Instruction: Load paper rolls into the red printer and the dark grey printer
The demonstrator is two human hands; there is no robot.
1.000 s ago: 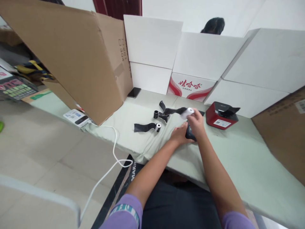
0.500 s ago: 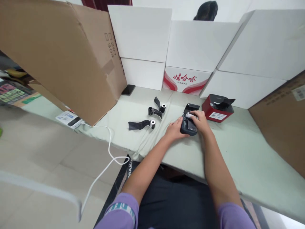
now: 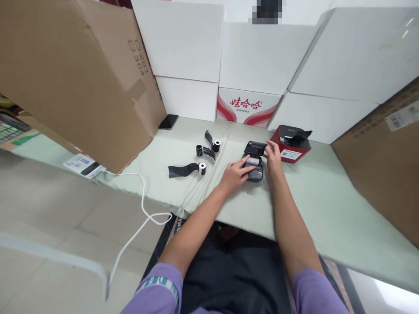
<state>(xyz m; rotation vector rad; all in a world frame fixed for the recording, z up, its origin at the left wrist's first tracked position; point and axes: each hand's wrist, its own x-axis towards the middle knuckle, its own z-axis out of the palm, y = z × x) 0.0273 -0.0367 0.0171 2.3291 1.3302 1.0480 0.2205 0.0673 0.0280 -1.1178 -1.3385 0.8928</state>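
Observation:
A small black portable receipt printer [image 3: 255, 177] lies on the cloth-covered table with its lid [image 3: 255, 148] raised. In its compartment sits a white paper roll [image 3: 253, 161]. My left hand [image 3: 234, 175] holds the printer from the left, two fingers reaching over the compartment by the roll. At the right edge of the lid, my right hand [image 3: 274, 159] has its fingers bent against it; their exact contact is partly hidden. To the left lie several small rolls with black printed strips, among them a nearer roll [image 3: 202, 168] and a farther roll [image 3: 216, 146].
Behind my right hand stands a red and black box-shaped device [image 3: 290, 144] with a black strip on top. White boxes [image 3: 252, 56] wall off the back, and cardboard boxes [image 3: 108, 74] flank the sides. A phone [image 3: 168, 122] and a white cable [image 3: 144, 192] are to the left.
My right hand has let go of the paper roll, now in the compartment, and moved to the lid's edge. My left fingers have shifted over the compartment. The view has moved slightly.

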